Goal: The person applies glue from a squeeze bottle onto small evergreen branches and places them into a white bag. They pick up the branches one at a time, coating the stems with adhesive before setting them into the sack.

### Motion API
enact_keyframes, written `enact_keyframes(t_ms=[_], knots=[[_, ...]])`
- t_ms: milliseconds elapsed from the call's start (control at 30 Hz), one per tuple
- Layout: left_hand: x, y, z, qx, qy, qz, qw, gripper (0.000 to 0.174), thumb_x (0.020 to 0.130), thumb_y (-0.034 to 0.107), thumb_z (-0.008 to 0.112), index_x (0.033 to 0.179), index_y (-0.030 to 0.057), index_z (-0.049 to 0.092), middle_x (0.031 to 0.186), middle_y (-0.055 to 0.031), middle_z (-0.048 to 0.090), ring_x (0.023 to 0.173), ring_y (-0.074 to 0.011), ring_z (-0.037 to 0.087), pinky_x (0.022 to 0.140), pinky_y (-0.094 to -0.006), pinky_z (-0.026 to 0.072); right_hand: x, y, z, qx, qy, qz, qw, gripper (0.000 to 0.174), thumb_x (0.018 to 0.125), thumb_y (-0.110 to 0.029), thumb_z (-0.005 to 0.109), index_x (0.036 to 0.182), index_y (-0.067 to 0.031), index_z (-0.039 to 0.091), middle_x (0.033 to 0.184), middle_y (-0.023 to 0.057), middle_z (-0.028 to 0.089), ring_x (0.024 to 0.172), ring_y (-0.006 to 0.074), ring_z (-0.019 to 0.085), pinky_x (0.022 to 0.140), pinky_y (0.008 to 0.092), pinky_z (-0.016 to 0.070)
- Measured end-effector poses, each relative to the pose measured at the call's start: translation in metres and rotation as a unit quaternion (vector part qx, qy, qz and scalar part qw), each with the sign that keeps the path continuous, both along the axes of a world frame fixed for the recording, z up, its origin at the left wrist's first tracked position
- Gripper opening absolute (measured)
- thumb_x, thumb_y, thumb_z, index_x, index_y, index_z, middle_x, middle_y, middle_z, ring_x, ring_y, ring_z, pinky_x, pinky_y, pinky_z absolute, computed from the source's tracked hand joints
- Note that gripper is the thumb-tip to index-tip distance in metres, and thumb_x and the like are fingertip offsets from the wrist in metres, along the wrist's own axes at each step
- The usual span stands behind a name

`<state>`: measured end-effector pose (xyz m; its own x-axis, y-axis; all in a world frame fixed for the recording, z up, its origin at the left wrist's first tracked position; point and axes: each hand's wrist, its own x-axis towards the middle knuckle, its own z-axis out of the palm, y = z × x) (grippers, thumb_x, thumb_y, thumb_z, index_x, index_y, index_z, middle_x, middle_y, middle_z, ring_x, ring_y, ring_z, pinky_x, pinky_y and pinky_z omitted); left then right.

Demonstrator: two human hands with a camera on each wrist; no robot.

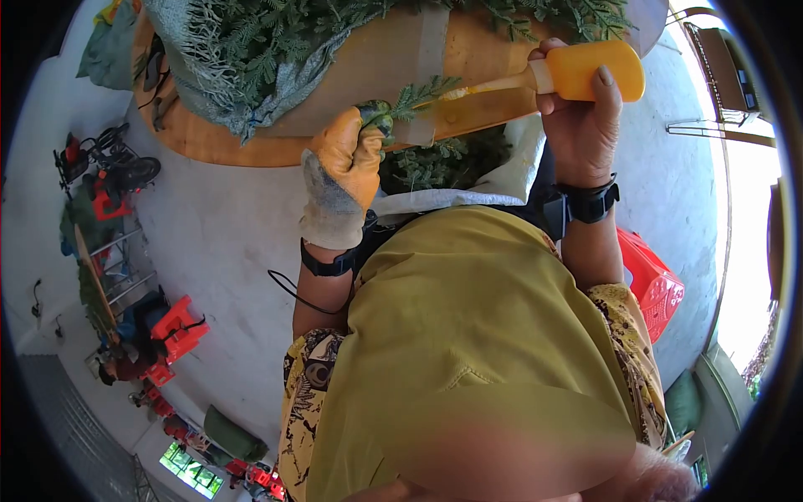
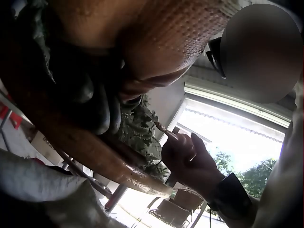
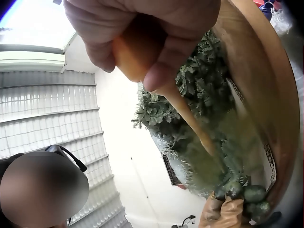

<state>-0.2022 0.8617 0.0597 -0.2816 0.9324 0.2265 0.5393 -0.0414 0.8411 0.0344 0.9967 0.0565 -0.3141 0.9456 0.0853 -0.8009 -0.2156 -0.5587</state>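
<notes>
Left hand (image 1: 340, 180), in an orange-and-grey glove: fingers curled and grasping a green sprig (image 1: 410, 100) just above the near edge of the wooden bench (image 1: 209, 152). Its leafy end stood out past the grip, presumably to leave the foliage uncovered and within reach of the other hand.

Right hand (image 1: 583, 142), bare: fingers grasping a yellow bottle (image 1: 602, 71), thumb on its side. The bottle lay nearly level, its long nozzle (image 1: 498, 84) aimed at the sprig — a hold that seemed meant to steer the narrow tip closely. The tip was beside the leaves; whether it touched them, I could not tell.

Woven sack (image 1: 293, 88), on the bench: open, with loose greenery (image 1: 259, 50) showing, likely set there for easy reach.

White sheeting (image 1: 523, 171), below the bench edge: wrapped partly around more sprigs — perhaps so placed to keep them together near the body
</notes>
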Motion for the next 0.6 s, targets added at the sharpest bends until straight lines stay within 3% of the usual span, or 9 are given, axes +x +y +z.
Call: enact_keyframes(t_ms=[400, 467, 600], knots=[[-0.003, 0.000, 0.002, -0.011, -0.022, -0.010, 1.000, 0.015, 0.088, 0.005, 0.053, 0.097, -0.0018, 0.063, 0.075, -0.0041, 0.061, 0.066, -0.0076, 0.050, 0.061, -0.0240, 0.0456, -0.017, 0.001, -0.004, 0.014, -0.078, 0.009, 0.997, 0.034, 0.091, -0.021, 0.058, 0.117, 0.0004, 0.052, 0.111, 0.0187, 0.062, 0.100, 0.0311, 0.063, 0.059, 0.0320, 0.0543], [-0.002, 0.000, 0.003, -0.013, -0.018, -0.011, 1.000, 0.015, 0.088, 0.004, 0.053, 0.097, -0.0019, 0.063, 0.075, -0.0043, 0.061, 0.067, -0.0076, 0.051, 0.061, -0.0240, 0.0456, -0.017, 0.000, -0.003, 0.029, -0.143, -0.004, 0.989, 0.047, 0.093, -0.032, 0.054, 0.120, 0.0062, 0.051, 0.117, 0.0211, 0.059, 0.103, 0.0281, 0.060, 0.061, 0.0274, 0.0528], [-0.003, 0.001, 0.002, -0.009, -0.007, -0.012, 1.000, 0.016, 0.088, 0.004, 0.052, 0.097, -0.0025, 0.063, 0.076, -0.0043, 0.061, 0.067, -0.0078, 0.051, 0.062, -0.0237, 0.0459, -0.016, 0.002, -0.002, 0.032, -0.148, -0.002, 0.988, 0.046, 0.093, -0.031, 0.054, 0.121, 0.0057, 0.050, 0.117, 0.0211, 0.059, 0.105, 0.0288, 0.060, 0.061, 0.0273, 0.0537]])
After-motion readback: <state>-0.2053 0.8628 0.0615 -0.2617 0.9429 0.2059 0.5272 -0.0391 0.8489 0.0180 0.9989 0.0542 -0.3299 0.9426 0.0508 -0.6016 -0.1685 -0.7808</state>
